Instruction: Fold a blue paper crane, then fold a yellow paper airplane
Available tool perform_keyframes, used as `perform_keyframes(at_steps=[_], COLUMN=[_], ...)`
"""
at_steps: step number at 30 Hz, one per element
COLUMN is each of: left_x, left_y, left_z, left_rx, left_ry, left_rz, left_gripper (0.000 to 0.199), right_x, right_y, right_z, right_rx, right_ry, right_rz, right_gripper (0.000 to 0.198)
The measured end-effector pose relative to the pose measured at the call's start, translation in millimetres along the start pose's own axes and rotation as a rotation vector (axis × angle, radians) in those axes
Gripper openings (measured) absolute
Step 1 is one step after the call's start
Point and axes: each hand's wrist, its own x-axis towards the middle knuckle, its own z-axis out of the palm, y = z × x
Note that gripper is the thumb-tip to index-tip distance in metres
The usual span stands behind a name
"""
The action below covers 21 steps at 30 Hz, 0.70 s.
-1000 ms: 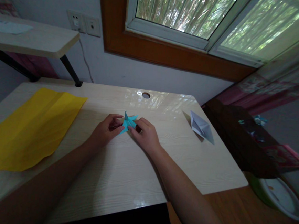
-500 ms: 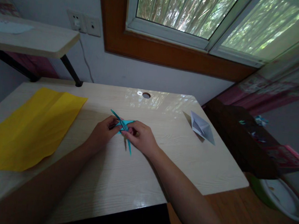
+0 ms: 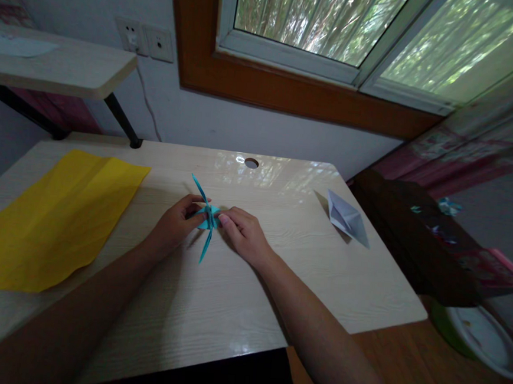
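Note:
A folded turquoise paper piece (image 3: 210, 218), likely origami, is held between my two hands just over the desk. Two narrow points stick out of it, one away from me and one toward me, with a flatter part spread between them. My left hand (image 3: 182, 217) pinches its left side between thumb and fingers. On the right side, my right hand (image 3: 243, 231) is closed, thumb against the bent fingers, gripping the edge of the flat part. Both sets of fingertips partly hide the paper.
A large yellow sheet (image 3: 54, 223) lies on the desk (image 3: 319, 297) at the left. At the right stands a folded white paper boat (image 3: 347, 218). A raised shelf (image 3: 83, 71) with black legs is at the back left, and a round cable hole (image 3: 251, 163) near the back edge.
The turquoise paper has turned, so its near point has swung left and its far point reaches farther away. My right hand has shifted its hold slightly to the right edge.

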Motion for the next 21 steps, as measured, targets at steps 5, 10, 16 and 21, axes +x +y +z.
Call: perform_keyframes(at_steps=[5, 10, 16, 21], left_x=[1, -1, -3, -2], left_y=[0, -3, -3, -3], left_z=[-1, -2, -2, -1], left_rx=[0.028, 0.128, 0.383, 0.636], left_ry=[0.012, 0.049, 0.115, 0.124], left_rz=[0.028, 0.094, 0.155, 0.339], left_gripper=[0.046, 0.04, 0.032, 0.02], right_x=[-1, -2, -2, -2], right_y=[5, 10, 10, 14], right_z=[2, 4, 4, 5], right_rx=[-0.022, -0.002, -0.01, -0.106], right_ry=[0.004, 0.008, 0.009, -0.029], right_rz=[0.009, -0.01, -0.001, 0.0], right_gripper=[0.02, 0.014, 0.015, 0.01])
